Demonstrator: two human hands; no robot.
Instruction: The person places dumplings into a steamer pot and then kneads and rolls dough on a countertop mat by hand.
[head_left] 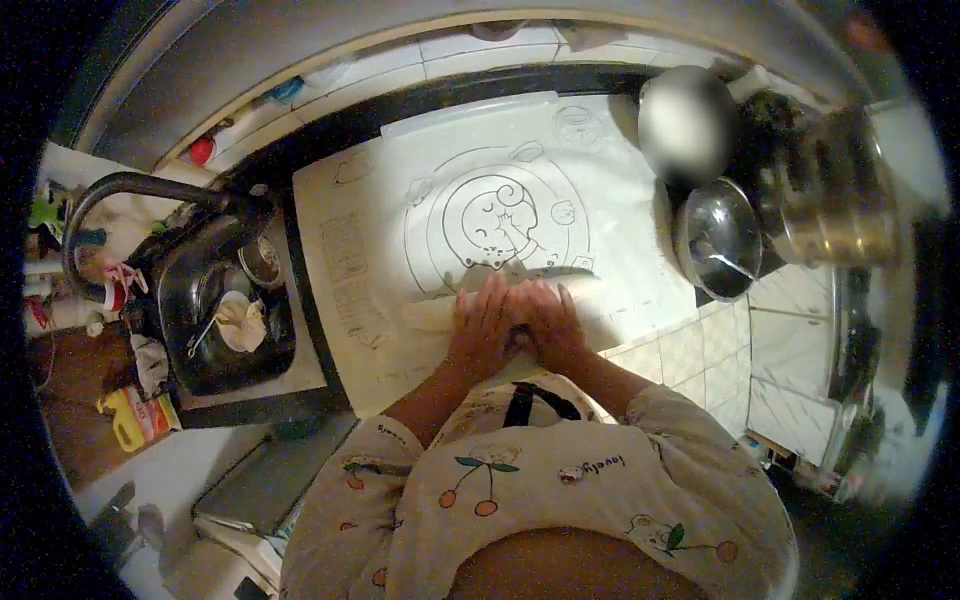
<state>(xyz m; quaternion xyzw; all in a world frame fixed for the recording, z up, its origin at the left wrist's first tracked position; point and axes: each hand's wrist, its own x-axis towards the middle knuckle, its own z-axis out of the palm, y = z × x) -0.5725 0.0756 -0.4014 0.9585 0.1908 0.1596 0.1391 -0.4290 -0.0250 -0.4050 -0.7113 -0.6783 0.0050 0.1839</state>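
Note:
A pale, long, rounded roll lies crosswise near the front edge of a white printed mat. I cannot make out whether it is dough or a rolling pin. My left hand rests on the roll with its fingers stretched forward. Beside it, close to touching, my right hand lies on the same roll, fingers extended as well. Both palms hide the middle of the roll. Beyond the fingertips the mat shows a round line drawing of a face inside circles.
To the left is a dark sink under a curved black faucet, with a bowl in it. At the right stand a metal bowl with a spoon, a large metal pot and a blurred white round thing. A yellow bottle sits lower left.

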